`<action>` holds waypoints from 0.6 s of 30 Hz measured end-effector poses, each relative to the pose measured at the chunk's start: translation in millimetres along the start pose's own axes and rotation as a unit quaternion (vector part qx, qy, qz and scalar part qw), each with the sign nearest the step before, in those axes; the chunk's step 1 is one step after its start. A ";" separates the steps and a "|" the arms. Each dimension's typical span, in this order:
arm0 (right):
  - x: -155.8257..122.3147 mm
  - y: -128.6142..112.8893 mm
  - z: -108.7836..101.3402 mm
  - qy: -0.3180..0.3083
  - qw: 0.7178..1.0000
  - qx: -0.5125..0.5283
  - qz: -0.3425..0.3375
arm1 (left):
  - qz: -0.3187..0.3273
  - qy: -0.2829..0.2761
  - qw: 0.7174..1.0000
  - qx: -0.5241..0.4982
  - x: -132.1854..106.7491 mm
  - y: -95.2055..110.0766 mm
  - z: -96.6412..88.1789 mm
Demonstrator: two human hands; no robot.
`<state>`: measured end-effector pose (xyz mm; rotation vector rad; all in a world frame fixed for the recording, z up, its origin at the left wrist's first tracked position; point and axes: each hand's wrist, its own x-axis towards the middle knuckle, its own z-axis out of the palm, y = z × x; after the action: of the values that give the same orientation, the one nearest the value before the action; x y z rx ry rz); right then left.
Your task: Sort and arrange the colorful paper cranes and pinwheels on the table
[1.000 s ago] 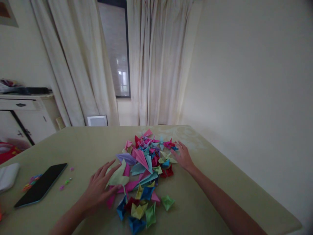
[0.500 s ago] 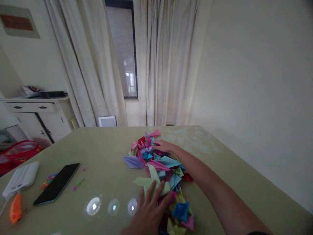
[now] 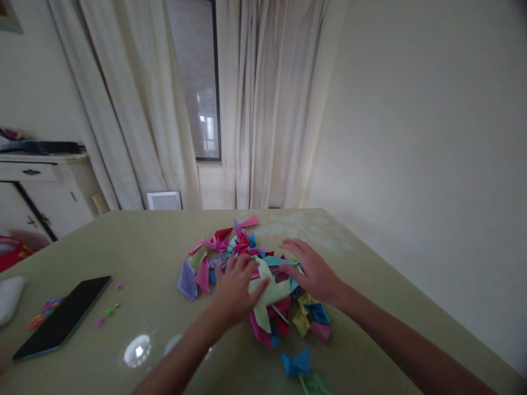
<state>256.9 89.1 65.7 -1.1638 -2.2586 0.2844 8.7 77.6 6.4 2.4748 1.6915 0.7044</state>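
Observation:
A heap of folded paper pieces (image 3: 284, 307) in pink, red, blue, purple, yellow and green spreads over the middle of the table. My left hand (image 3: 236, 288) rests over the heap's left part, fingers apart, beside a pale green folded paper (image 3: 267, 296). On the heap's right side is my right hand (image 3: 313, 269), fingers spread, near a light blue paper piece. A purple folded paper (image 3: 188, 280) lies at the left edge. Nearer to me, a blue folded paper (image 3: 296, 362) and a green one (image 3: 313, 384) sit apart from the heap.
On the left of the table (image 3: 144, 247) lie a black tablet or phone (image 3: 63, 315), small colourful bits (image 3: 45, 311), a few tiny pink and green pieces (image 3: 110, 311) and a white object (image 3: 10, 299). Curtains (image 3: 280, 109) and a white cabinet (image 3: 41, 186) stand beyond.
My left hand has moved forward over the heap; my right hand has drawn back to its right side. Papers have shifted and spread leftward. The view has turned slightly right.

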 end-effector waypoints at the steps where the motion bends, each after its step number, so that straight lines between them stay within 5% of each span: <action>1: -32.2 -4.7 -0.4 -0.021 0.999 -0.021 0.021 | -0.031 0.020 0.999 0.020 11.7 -14.8 -10.2; 4: -116.2 -17.0 23.0 -0.127 0.990 -0.040 0.040 | -0.114 -0.008 0.990 0.079 48.1 -58.4 -21.9; 7: -155.4 -17.2 58.2 -0.191 0.980 -0.042 0.039 | -0.108 -0.055 0.989 0.081 75.1 -91.2 -13.3; 13: -115.0 10.0 67.9 -0.159 0.985 -0.070 0.017 | -0.067 -0.123 0.989 0.054 87.4 -128.0 11.5; 18: -75.3 34.3 58.7 -0.138 0.978 -0.093 0.124 | -0.025 -0.154 0.987 0.033 60.2 -143.6 15.4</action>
<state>280.2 53.7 -26.4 -1.5949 -2.4164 0.3561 -92.1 191.5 -30.6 2.4186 1.6747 0.2477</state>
